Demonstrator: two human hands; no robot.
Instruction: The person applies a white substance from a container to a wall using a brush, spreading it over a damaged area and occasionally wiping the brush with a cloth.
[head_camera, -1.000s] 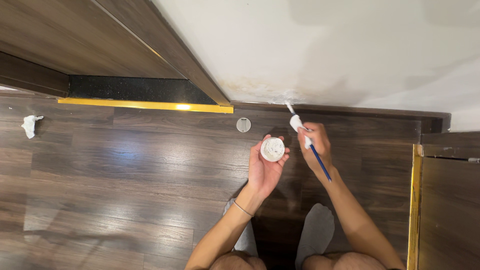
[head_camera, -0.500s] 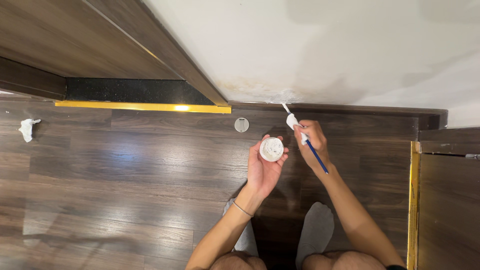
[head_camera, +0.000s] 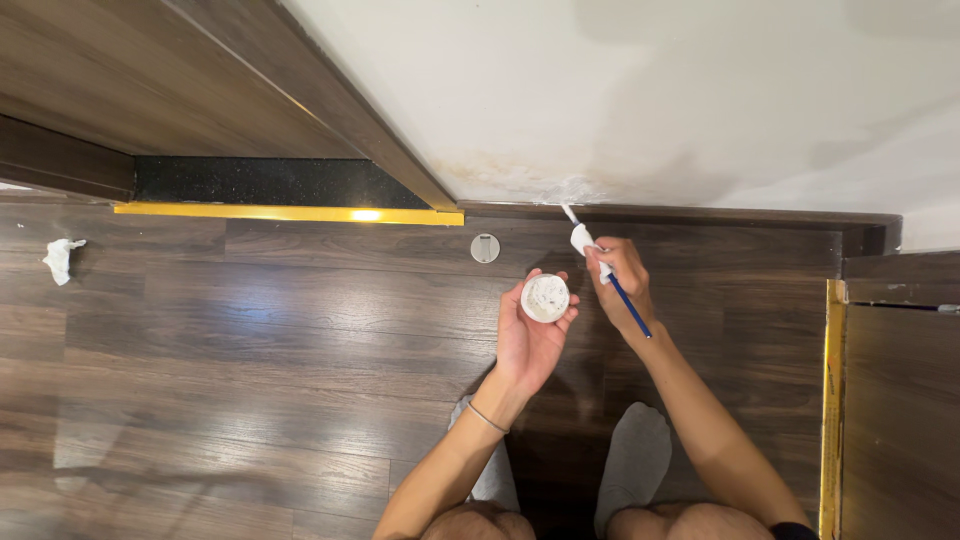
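Brush (head_camera: 610, 280): light, stiff, pinched mid-handle in closed right hand (head_camera: 622, 275), tip at wall base. Left hand (head_camera: 532, 335) cups small white tub (head_camera: 545, 298); light, messy.

Two hands: left hand (head_camera: 528, 340), right hand (head_camera: 620, 275). One white tub (head_camera: 545, 298), one blue-handled brush (head_camera: 605, 270), one round lid (head_camera: 485, 248) centre frame, one crumpled tissue (head_camera: 60, 258) far left, two grey socks (head_camera: 632, 470).

dark wood-plank floor (head_camera: 250, 340), small round lid (head_camera: 485, 248), crumpled white tissue (head_camera: 60, 258)
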